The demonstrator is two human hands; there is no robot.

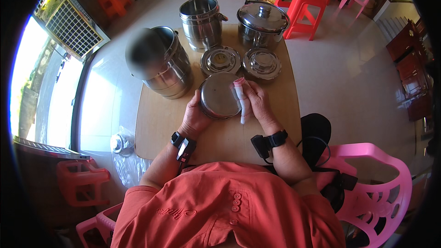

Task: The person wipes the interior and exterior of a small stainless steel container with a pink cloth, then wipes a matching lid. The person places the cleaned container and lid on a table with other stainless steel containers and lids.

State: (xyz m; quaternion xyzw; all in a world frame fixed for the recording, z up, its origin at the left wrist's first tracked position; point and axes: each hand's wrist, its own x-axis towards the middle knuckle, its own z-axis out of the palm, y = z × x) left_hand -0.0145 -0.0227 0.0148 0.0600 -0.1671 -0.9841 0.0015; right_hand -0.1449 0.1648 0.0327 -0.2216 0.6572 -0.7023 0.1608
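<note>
My left hand [197, 115] grips the left rim of a round stainless steel lid or shallow pan [217, 96], its flat face up. In my right hand [256, 101] is a folded white cloth with a pink edge [244, 105], which lies against the right side of the metal piece. Just beyond are two round steel lids, one with a yellowish centre [220, 60] and one plain [262, 63]. Open steel pots stand at the left [172, 72] and at the back [201, 27]; a lidded steel pot [263, 22] is at the back right.
All this is on a light wooden table [165, 137]. A pink plastic chair [375, 151] is close at the right, a red stool [303, 0] beyond the far right corner. Clear plastic wrapping around a metal thing [122, 144] lies on the floor at the left.
</note>
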